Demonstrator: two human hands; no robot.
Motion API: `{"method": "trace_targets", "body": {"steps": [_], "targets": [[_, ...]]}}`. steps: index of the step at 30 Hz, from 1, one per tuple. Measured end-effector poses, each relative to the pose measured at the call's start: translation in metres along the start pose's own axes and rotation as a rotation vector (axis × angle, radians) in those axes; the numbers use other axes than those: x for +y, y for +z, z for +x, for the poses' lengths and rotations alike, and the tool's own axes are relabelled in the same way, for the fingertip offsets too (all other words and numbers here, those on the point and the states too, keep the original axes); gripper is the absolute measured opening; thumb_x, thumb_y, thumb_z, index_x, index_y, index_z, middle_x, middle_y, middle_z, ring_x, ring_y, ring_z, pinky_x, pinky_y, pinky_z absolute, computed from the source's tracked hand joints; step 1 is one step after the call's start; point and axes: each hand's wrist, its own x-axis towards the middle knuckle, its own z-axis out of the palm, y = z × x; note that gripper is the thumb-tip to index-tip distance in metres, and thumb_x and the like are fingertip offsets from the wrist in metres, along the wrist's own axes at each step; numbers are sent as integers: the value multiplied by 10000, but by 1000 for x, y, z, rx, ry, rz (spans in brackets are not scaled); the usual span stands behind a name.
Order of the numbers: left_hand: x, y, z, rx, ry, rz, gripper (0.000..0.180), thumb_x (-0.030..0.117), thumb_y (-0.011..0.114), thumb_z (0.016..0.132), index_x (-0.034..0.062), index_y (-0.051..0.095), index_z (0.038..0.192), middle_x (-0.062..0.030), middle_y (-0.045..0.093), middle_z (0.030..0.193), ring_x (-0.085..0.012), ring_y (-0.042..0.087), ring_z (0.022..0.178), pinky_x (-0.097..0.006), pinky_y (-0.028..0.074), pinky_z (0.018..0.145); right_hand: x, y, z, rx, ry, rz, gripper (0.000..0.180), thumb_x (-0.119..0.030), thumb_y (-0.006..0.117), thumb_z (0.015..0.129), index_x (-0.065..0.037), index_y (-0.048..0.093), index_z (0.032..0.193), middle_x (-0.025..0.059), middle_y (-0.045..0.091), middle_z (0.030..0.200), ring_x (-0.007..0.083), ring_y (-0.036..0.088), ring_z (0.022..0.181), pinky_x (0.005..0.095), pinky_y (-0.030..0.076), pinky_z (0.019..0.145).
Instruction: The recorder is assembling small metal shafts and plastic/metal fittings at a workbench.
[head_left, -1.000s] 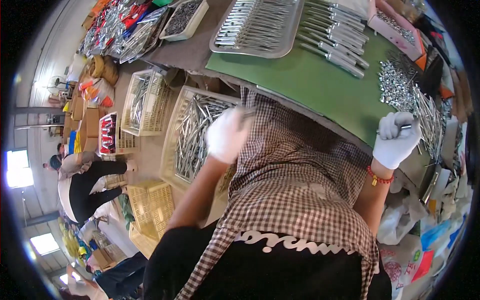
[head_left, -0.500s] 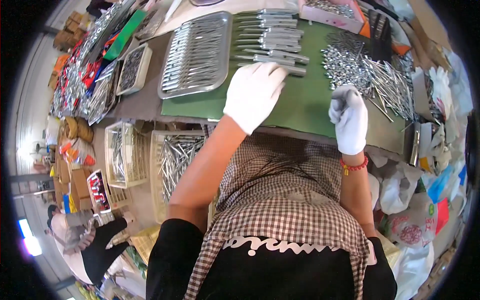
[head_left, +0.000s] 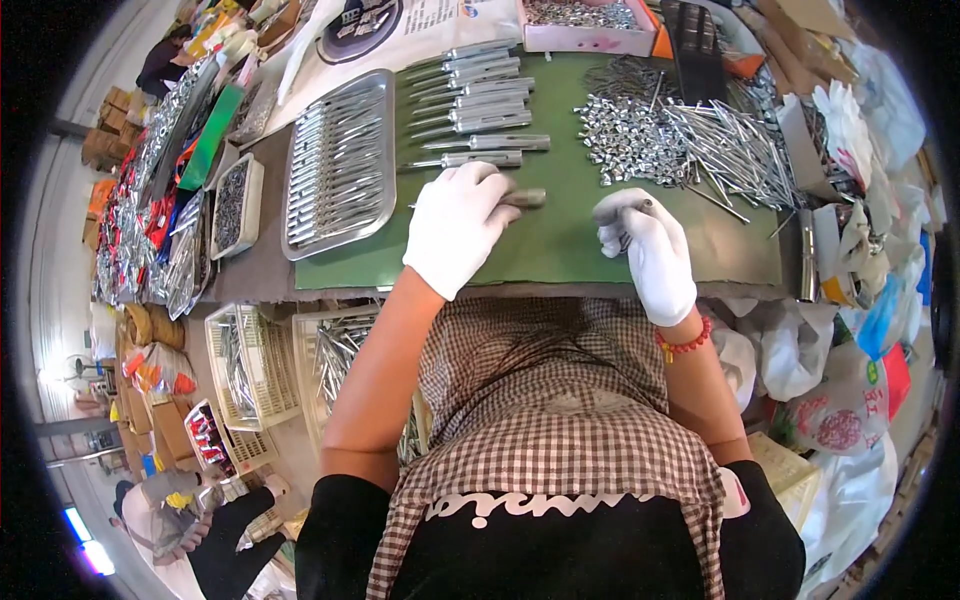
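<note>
My left hand (head_left: pixel 455 230), in a white glove, is closed around a slim metal tool with a cylindrical handle (head_left: pixel 527 198); the handle's end juts out past the fingers toward the right. My gloved right hand (head_left: pixel 655 262) is held over the front of the green mat (head_left: pixel 560 240), fingers curled in; a small dark end shows at the fingertips, too small to name. Beyond my left hand lies a column of similar pointed metal tools (head_left: pixel 490 118), handles to the right. Small shiny metal nuts or caps (head_left: pixel 625 135) and a heap of thin metal rods (head_left: pixel 735 150) lie beyond my right hand.
A metal tray (head_left: pixel 388 170) of slim metal pieces stands left of the tools. A pink box (head_left: pixel 580 38) of small parts is at the back. A white bin (head_left: pixel 240 215) sits farther left. Crates (head_left: pixel 255 365) of metal parts are below the table's edge; a person (head_left: pixel 190 520) is at lower left.
My left hand has drawn back toward me with a metal tool, apart from the column. The right hand has moved slightly left and nearer. The whole view has shifted.
</note>
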Motion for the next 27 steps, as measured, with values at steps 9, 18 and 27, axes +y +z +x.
{"method": "trace_targets", "body": {"steps": [9,18,27], "targets": [[52,-22,12,-267,85,15,219,172,647,855,66,596,1039,-114,585,939,-303,613,836,-406,509,731,-35,9,-20,114,203,-289,331,-280,449,1036,-59,606,1227,7,628,832,35,483,505,187,382,464],[59,-17,3,-130,164,-222,318,175,691,807,72,664,1106,-109,667,904,-309,626,814,-380,506,726,-37,-6,-18,-5,263,-312,238,-234,559,980,-40,670,1062,20,630,714,77,502,533,238,408,505],[62,-13,4,-179,34,-323,326,94,657,800,175,700,1113,-72,612,800,-251,619,700,-340,502,626,-32,-16,-17,18,45,-705,195,-192,643,913,3,641,907,119,611,712,189,584,628,319,477,622]]}}
